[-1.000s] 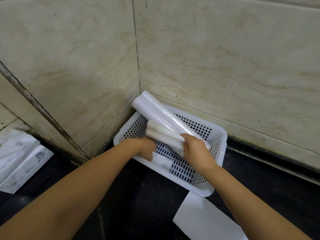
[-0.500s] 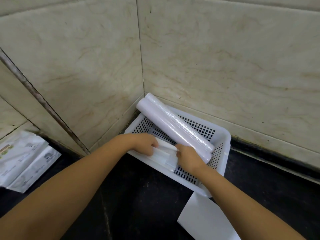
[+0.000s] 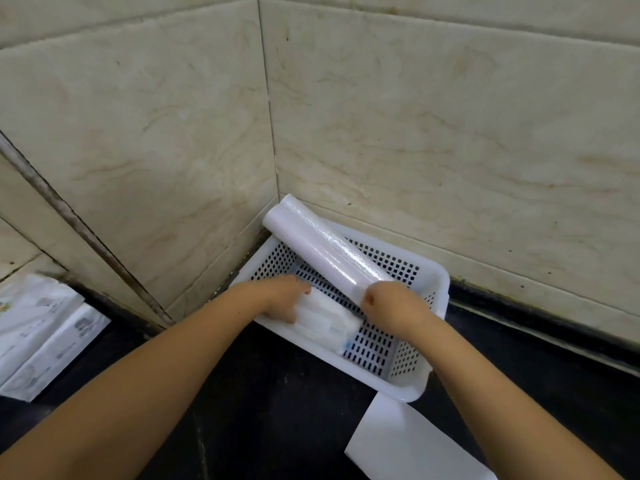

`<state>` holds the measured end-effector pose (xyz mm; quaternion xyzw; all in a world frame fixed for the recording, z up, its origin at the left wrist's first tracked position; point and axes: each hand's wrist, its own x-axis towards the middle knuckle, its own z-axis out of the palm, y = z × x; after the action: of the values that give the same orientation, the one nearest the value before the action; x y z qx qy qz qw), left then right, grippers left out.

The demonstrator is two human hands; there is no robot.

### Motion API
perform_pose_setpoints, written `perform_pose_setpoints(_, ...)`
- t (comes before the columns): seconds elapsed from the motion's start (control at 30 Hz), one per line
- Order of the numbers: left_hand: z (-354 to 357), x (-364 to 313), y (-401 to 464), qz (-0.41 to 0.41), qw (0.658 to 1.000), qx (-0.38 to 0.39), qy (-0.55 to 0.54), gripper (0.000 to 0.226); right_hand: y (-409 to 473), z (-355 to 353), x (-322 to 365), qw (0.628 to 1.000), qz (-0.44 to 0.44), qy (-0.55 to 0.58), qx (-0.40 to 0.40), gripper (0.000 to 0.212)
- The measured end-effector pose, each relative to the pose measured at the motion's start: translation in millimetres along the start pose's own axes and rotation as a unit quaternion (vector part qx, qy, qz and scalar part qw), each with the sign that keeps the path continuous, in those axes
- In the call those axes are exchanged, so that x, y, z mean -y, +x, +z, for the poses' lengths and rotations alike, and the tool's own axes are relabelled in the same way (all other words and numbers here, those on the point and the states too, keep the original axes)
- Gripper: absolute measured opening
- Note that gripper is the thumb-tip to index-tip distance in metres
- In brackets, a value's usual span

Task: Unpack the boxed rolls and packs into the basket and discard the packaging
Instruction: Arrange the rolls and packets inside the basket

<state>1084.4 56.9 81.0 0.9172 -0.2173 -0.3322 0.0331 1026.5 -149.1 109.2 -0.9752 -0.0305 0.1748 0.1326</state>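
Both hands reach into the white perforated plastic basket (image 3: 431, 289), which is pushed into the corner where two walls of cream, veined stone tile (image 3: 433, 133) meet — a spot that keeps it from sliding as things are pressed in. The left hand (image 3: 282, 301) lies fairly flat, fingers extended, on the near end of a soft white plastic-wrapped pack (image 3: 327, 323) lying along the basket's near-left side, apparently tucking it down against the wall. The right hand (image 3: 393, 304) is curled loosely at the pack's other end, just beside the lower end of a long glossy white roll of film (image 3: 318, 245); whether it actually grips either one cannot be told. The roll lies slantwise, its upper end propped on the basket's far corner rim, probably because it is longer than the floor allows. The basket sits on a dark, nearly black counter (image 3: 277, 410). A white sheet of paper (image 3: 408, 445) lies near its front corner, and printed white packets (image 3: 41, 334) rest well apart at the left.
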Motion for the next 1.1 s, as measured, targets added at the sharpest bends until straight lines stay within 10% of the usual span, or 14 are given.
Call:
perform_pose_setpoints(0.07,-5.0,-1.8,-1.7,0.01,0.998,-0.033,-0.059,0.058,3.9,-8.0,-2.9,0.992,-0.019,0.042,-0.118,0.02)
perform_pose_setpoints(0.2,-14.7,-8.3,-9.8,0.014,0.99,-0.111,-0.089,0.021,16.1,15.6,3.0,0.993,-0.038,-0.045,-0.102,0.055)
perform_pose_setpoints(0.57,-24.6,-32.3,20.6,0.112,0.934,-0.34,0.002,0.029,24.1,-9.0,-22.3,0.957,-0.085,0.113,-0.252,0.056)
perform_pose_setpoints(0.7,-17.7,-44.6,48.6,0.08,0.929,-0.327,0.152,0.067,36.8,-30.3,-39.9,0.961,-0.075,0.102,-0.248,0.057)
perform_pose_setpoints(1.1,19.1,-42.4,2.1,-0.022,0.939,-0.322,0.122,0.054,51.0,17.7,-30.3,0.977,-0.048,0.082,-0.188,0.059)
